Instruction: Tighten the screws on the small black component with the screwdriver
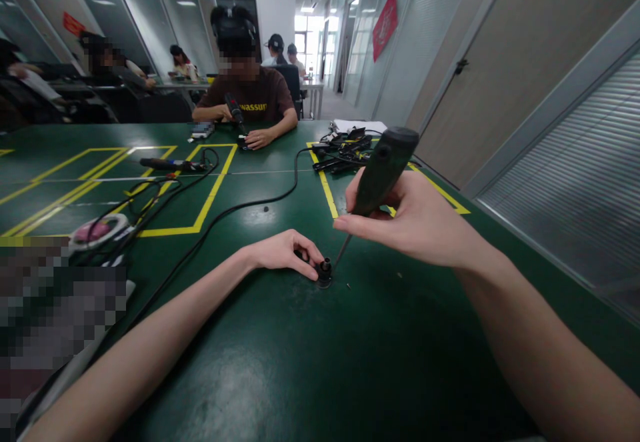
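Observation:
My left hand rests on the green table and pinches a small dark cylindrical part between thumb and fingers. A narrower stub sticks up from the part's top. My right hand is closed round the dark handle of a screwdriver, which leans with its handle up and to the right. Its thin shaft slants down to the right side of the cylindrical part; whether the tip touches it I cannot tell. A tiny screw-like piece lies on the table just right of the part.
Black cables and connectors are heaped at the back right. A corded tool lies back left, its black cable crossing the table. A roll of tape sits at left. Across the table, a person holds a power tool.

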{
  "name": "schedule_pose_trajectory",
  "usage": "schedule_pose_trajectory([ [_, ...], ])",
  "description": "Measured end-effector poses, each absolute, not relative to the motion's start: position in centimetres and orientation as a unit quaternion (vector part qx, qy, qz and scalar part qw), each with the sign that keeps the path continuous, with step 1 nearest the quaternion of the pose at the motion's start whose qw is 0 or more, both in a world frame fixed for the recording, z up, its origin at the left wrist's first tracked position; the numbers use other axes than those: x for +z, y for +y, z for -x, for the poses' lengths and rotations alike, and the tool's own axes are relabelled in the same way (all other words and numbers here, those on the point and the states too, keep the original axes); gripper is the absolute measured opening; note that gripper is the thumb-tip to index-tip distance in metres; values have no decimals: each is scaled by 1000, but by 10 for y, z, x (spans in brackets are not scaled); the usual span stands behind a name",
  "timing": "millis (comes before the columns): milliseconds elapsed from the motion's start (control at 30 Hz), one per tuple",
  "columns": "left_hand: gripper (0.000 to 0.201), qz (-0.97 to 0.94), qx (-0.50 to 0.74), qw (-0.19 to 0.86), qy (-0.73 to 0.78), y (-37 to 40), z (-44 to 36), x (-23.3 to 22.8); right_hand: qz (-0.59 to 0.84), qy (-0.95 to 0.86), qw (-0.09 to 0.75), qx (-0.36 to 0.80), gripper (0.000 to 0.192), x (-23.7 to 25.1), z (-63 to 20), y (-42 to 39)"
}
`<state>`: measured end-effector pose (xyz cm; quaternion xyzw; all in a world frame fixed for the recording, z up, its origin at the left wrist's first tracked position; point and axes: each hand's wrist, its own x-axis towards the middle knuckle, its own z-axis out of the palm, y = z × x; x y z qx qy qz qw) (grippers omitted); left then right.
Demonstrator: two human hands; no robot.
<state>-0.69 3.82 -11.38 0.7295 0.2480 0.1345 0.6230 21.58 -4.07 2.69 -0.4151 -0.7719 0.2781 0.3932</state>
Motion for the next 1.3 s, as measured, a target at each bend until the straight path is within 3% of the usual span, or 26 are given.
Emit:
schedule_pose_trajectory([
  [633,33,-734,142,623,230,42,7,-118,410,-782,388,265,17,26,-217,-41],
  [900,29,-738,138,619,231,43,8,-118,422,-773,383,280,30,27,-217,-40],
  [1167,28,-739,135,620,227,42,9,-116,414,-777,383,280,15,27,-216,-42],
  [1300,30,-736,132,623,229,42,10,-113,417,-776,381,281,19,27,-216,-43],
])
